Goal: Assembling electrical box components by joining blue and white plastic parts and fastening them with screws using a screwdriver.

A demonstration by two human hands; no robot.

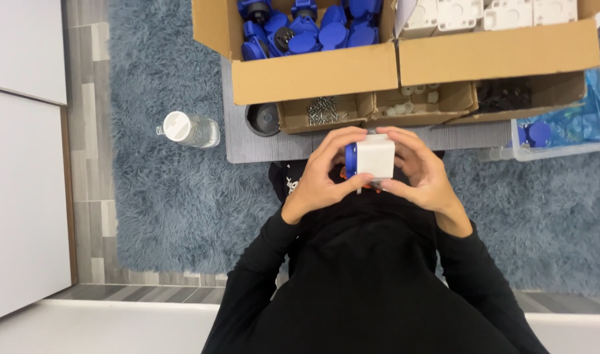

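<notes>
Both of my hands hold one small white box-shaped part with a blue cap on its left side [373, 156], just above my lap. My left hand [321, 176] wraps its left side, fingers curled over the top and the blue cap. My right hand [423, 169] grips its right side, fingers arched over the top. Something orange shows just below the part, mostly hidden between my hands. My black sleeves and clothing fill the lower middle.
A cardboard box of blue parts [300, 29] and another of white parts [483, 14] stand ahead. Small cardboard trays hold screws [322, 110], pale bits [414, 97] and black bits [506, 97]. A water bottle [188, 129] lies left on the blue-grey rug [182, 196]; a clear bin [549, 134] sits right.
</notes>
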